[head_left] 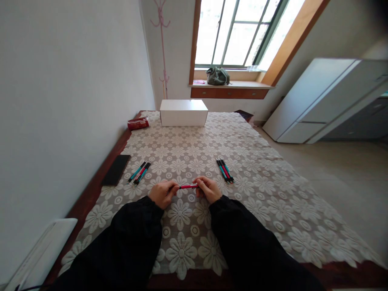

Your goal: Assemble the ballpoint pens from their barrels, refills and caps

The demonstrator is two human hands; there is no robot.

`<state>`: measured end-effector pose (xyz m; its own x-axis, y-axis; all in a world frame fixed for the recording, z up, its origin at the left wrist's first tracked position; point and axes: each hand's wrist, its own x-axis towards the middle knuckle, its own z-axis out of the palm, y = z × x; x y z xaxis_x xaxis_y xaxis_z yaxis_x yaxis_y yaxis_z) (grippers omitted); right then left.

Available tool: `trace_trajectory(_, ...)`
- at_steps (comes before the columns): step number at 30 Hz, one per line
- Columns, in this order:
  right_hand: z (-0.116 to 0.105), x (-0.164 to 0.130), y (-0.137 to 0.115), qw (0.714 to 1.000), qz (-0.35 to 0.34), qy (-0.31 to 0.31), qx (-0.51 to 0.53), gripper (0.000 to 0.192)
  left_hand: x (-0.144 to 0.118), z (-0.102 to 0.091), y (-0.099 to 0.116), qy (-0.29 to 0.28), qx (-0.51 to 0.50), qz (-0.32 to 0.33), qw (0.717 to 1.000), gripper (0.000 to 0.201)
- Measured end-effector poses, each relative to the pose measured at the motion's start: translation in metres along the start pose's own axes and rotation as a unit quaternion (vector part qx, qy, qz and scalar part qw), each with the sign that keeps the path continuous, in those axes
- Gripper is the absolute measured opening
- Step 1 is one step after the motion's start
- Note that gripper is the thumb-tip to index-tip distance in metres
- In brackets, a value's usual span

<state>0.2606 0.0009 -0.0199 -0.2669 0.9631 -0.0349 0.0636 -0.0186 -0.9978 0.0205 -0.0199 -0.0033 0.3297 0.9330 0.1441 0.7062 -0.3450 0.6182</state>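
Red slim plastic pen (188, 186) held level between both hands, just above the white floral lace tablecloth (257, 194), near-centre of the table. Left hand (163, 194) pinches its left end, right hand (208, 189) pinches its right end; both closed on it. Looks mid-handling on this one pen. Small bunch of teal and red pens (139, 172) lies to the left, another bunch of teal and red pens (224, 169) to the right, both apart from the hands; can't tell which pile is finished. Room: black phone (116, 169) sits at the left table edge by the wall, tight there. White rectangular box (183, 112) at far end. Cloth between the piles is open; right side has floor beyond the edge.
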Motion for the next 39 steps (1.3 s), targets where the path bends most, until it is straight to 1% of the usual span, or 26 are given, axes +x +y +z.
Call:
trace_trajectory(3, -0.0010, 0.0004, 0.0006, 0.999, -0.027, 0.008, -0.017, 0.046, 0.0004, -0.0005, 0.0010, -0.005, 0.004, -0.009, 1.000, 0.033)
trace_trajectory(9, -0.0002, -0.0009, -0.0010, 0.999, -0.039, 0.019, -0.022, 0.045, -0.0007, -0.0015, 0.0025, 0.015, 0.008, -0.013, 1.000, 0.033)
trace_trajectory(12, 0.0006, -0.0023, -0.0017, 0.999, -0.041, 0.020, -0.026, 0.046, -0.0014, -0.0014, 0.0029, 0.017, 0.002, 0.006, 1.000, 0.031)
trace_trajectory(16, 0.0010, -0.0027, -0.0014, 0.999, -0.030, 0.003, -0.042, 0.049, -0.0017, -0.0019, 0.0045, 0.033, -0.009, 0.024, 0.999, 0.027)
trace_trajectory(21, 0.0005, -0.0021, -0.0012, 0.995, -0.076, 0.013, -0.056, 0.044, -0.0015, -0.0042, 0.0070, 0.034, 0.006, 0.008, 0.999, 0.031)
trace_trajectory(23, 0.0007, -0.0026, -0.0009, 0.996, -0.070, 0.008, -0.061, 0.044, -0.0013, -0.0046, 0.0074, 0.031, 0.007, 0.006, 0.999, 0.031)
trace_trajectory(28, 0.0022, -0.0034, 0.0005, 0.998, -0.029, 0.008, -0.061, 0.050, -0.0008, -0.0033, 0.0061, 0.025, 0.005, 0.013, 1.000, 0.028)
trace_trajectory(31, 0.0020, -0.0024, 0.0002, 0.996, -0.059, 0.013, -0.064, 0.043, -0.0004, -0.0029, 0.0052, 0.027, 0.007, 0.004, 1.000, 0.027)
trace_trajectory(34, 0.0016, -0.0023, -0.0014, 0.994, -0.089, 0.019, -0.065, 0.041, -0.0003, -0.0031, 0.0049, 0.026, 0.015, -0.011, 0.999, 0.028)
trace_trajectory(36, 0.0019, -0.0033, -0.0025, 0.994, -0.087, 0.014, -0.064, 0.042, -0.0007, -0.0031, 0.0049, 0.024, 0.014, -0.011, 1.000, 0.028)
trace_trajectory(39, 0.0029, -0.0050, -0.0031, 0.997, -0.060, 0.004, -0.051, 0.046, -0.0016, -0.0025, 0.0051, 0.031, 0.001, 0.004, 1.000, 0.026)
